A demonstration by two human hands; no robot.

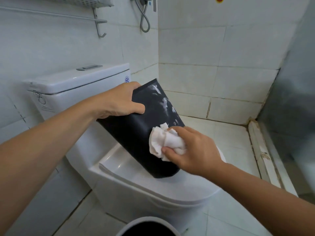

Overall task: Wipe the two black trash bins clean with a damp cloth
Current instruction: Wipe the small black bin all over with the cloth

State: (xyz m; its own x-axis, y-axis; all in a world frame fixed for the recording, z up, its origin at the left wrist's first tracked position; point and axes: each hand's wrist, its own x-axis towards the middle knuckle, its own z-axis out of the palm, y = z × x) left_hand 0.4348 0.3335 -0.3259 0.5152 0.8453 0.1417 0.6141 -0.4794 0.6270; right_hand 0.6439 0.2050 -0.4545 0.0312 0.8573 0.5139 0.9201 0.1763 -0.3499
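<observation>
The right hand (192, 149) has its fingers curled around a bunched white cloth (164, 143) and presses it against the side wall of a black trash bin (136, 133), low on that wall near the closed base. The left hand (119, 101) grips the bin at its open rim, thumb lying on the outer wall and fingers hooked over the edge and out of sight. Held this way, the bin is tilted, its long axis running from the rim at about eleven o'clock down to the base at about five o'clock, the base hovering at or just above the closed toilet lid (133, 171); whether it touches cannot be told. From the cloth, a trail of whitish smears (164, 103) climbs the wall toward twelve o'clock, up to the rim. That is the relation the wipe depends on: the dirt lies above the cloth along the bin's length, so the right hand is the one placed to travel upward while the left steadies. At six o'clock, at the bottom edge, a second bin (148, 227) with a pale rim stands on the tiled floor (230, 218), apparently not yet handled. The toilet tank (76, 82) sits at ten o'clock behind the left hand.
</observation>
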